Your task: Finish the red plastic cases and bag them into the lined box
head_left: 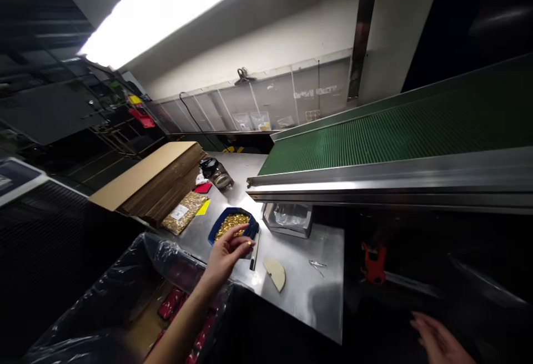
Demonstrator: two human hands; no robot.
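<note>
Over the front edge of a blue bin (pixel 210 235) is my left hand (pixel 225 253), its thumb and fingers pinched on a small brass-coloured piece (pixel 249 243). Many similar small brass pieces (pixel 231 223) fill the bin. Beside the hand lies a slim white tool with a dark tip (pixel 255 253), which I cannot identify. A cream-coloured half-round pad (pixel 275 274) rests on the metal table (pixel 303 303) to the right. My right hand (pixel 439 339) shows only partly at the lower right, fingers extended and apart from any object.
A green ribbed conveyor (pixel 358 136) slopes up rightward above a grey box (pixel 287 220). Stacked cardboard (pixel 162 183), a bag of brass pieces (pixel 184 212) and a jar (pixel 219 174) stand left. Below, a plastic-lined box (pixel 145 275) holds red items. Tweezers-like metal (pixel 317 264) lies right.
</note>
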